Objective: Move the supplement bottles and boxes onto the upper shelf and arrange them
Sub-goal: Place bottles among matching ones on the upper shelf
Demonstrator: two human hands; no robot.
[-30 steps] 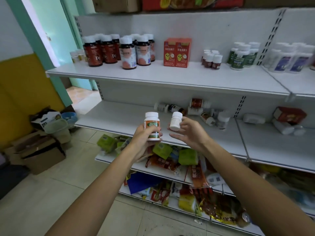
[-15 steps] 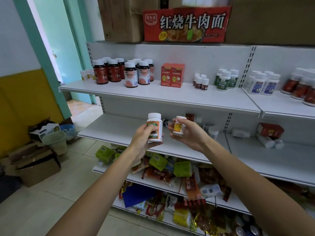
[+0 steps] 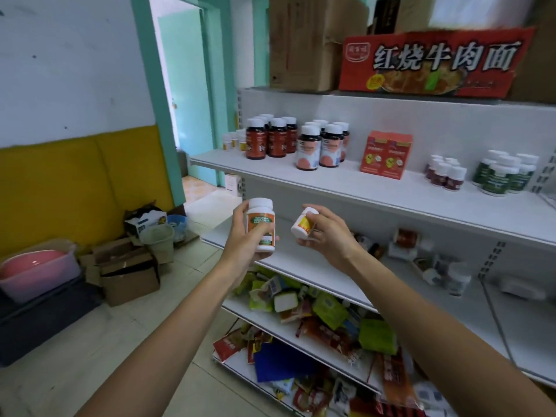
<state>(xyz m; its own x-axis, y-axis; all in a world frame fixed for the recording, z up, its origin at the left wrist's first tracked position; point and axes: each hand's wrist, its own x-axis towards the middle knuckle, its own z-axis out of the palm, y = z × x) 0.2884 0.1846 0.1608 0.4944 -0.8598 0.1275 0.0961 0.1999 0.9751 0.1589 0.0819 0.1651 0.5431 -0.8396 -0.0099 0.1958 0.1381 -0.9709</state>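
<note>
Below the front edge of the upper shelf (image 3: 376, 195), a left hand (image 3: 240, 240) grips an upright white bottle (image 3: 260, 227) with an orange label; the right hand (image 3: 329, 240) holds a smaller tilted bottle (image 3: 302, 227). Dark bottles (image 3: 272, 141) and red boxes (image 3: 386, 155) stand on that shelf.

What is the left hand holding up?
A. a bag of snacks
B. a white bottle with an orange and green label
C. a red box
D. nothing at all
B: the left hand grips a white bottle with an orange and green label, held upright, while the right hand holds a smaller yellow-labelled bottle.
</note>
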